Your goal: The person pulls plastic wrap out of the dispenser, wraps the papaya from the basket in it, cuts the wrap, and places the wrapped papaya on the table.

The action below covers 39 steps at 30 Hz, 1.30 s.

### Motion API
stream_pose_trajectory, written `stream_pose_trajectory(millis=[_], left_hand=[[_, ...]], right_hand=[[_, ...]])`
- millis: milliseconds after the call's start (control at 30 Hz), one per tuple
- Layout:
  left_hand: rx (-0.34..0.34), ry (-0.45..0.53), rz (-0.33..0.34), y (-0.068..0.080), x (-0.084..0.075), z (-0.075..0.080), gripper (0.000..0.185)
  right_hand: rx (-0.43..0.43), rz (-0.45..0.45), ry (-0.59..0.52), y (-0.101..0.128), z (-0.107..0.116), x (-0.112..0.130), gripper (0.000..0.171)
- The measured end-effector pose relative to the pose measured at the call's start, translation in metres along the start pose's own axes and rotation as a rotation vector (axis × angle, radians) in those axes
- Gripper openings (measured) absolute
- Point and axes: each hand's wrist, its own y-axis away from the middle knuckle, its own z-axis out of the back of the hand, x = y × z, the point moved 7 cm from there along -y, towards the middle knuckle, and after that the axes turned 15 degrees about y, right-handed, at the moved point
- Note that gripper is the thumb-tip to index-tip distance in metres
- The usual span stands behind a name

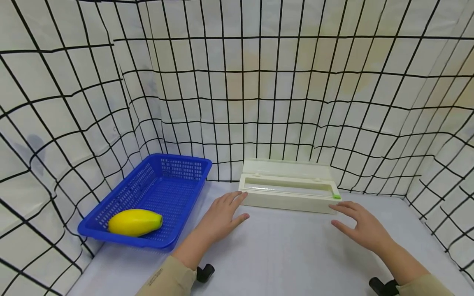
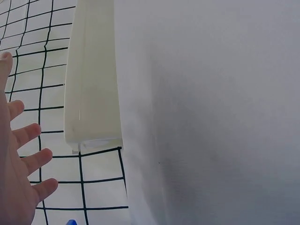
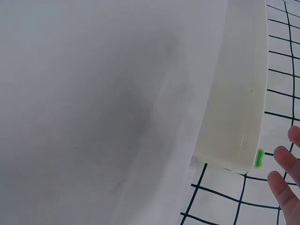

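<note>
Basket [image 1: 177, 181] w/ yellow fruit [image 1: 135, 222] head view only, wrist cams just dispenser box [image 2: 91, 79]

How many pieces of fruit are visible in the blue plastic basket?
1: a yellow mango-shaped fruit lies at the near end of the blue plastic basket, left of the left hand. Nothing else shows inside.

Two bare hands — left hand [image 1: 221, 216], right hand [image 1: 361, 226]. Between their fingertips, one long cream plastic dispenser box [image 1: 289, 186]. Left of the left hand — one blue perforated plastic basket [image 1: 163, 181], one yellow mango-shaped fruit [image 1: 135, 222].
</note>
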Motion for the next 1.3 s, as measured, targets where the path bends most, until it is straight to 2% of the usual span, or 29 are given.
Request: stream_pose_trajectory(millis=[300, 600, 767, 1067, 1300], left_hand=[[0.000, 0.048, 0.065, -0.020, 0.013, -0.004, 0.069], [0.010, 0.057, 0.106, -0.041, 0.023, -0.007, 0.068], [0.016, 0.047, 0.096, -0.054, 0.026, -0.007, 0.065], [0.030, 0.025, 0.058, -0.082, 0.022, -0.014, 0.049], [0.024, 0.012, 0.043, -0.094, 0.018, -0.019, 0.036]], right_hand=[[0.072, -0.067, -0.027, -0.023, -0.007, -0.016, 0.046], [0.140, -0.068, -0.018, -0.050, -0.017, -0.023, 0.045], [0.183, -0.048, 0.023, -0.064, -0.021, -0.021, 0.046], [0.217, 0.013, 0.037, -0.081, -0.030, -0.014, 0.035], [0.235, 0.025, 0.021, -0.088, -0.036, -0.010, 0.030]])
